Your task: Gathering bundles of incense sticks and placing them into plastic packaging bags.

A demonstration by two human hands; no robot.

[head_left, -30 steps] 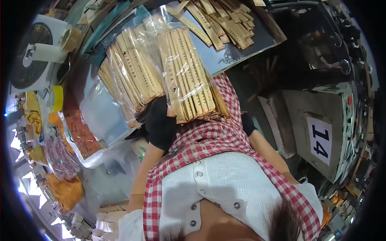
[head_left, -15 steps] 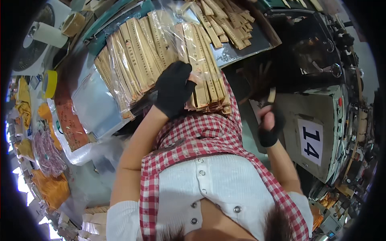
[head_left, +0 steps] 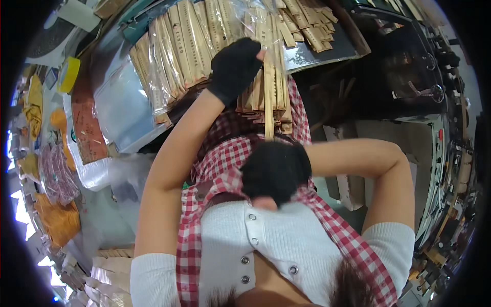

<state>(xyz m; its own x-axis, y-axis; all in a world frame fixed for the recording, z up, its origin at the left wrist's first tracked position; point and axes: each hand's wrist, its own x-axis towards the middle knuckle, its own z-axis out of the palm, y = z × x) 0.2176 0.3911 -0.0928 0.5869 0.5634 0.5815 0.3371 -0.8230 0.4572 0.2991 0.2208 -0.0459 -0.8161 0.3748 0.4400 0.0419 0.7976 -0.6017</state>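
Left hand (head_left: 236,69) in a black glove, curled onto a stack of wooden strips (head_left: 263,100) in a clear bag (head_left: 169,56), lying over the checked apron (head_left: 225,169) on the lap. Right hand (head_left: 275,171), gloved too, closed round the near end of one long strip (head_left: 269,110), pointing away from the body. Looks like the step of pulling or feeding a single strip at the stack. Probably calls for keeping it straight and the stack pinned. More bagged strips on the counter (head_left: 317,53) beyond, tape roll (head_left: 68,75) off left.

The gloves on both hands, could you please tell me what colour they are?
Black: both the left hand and right hand wear black gloves, seen in the head view.
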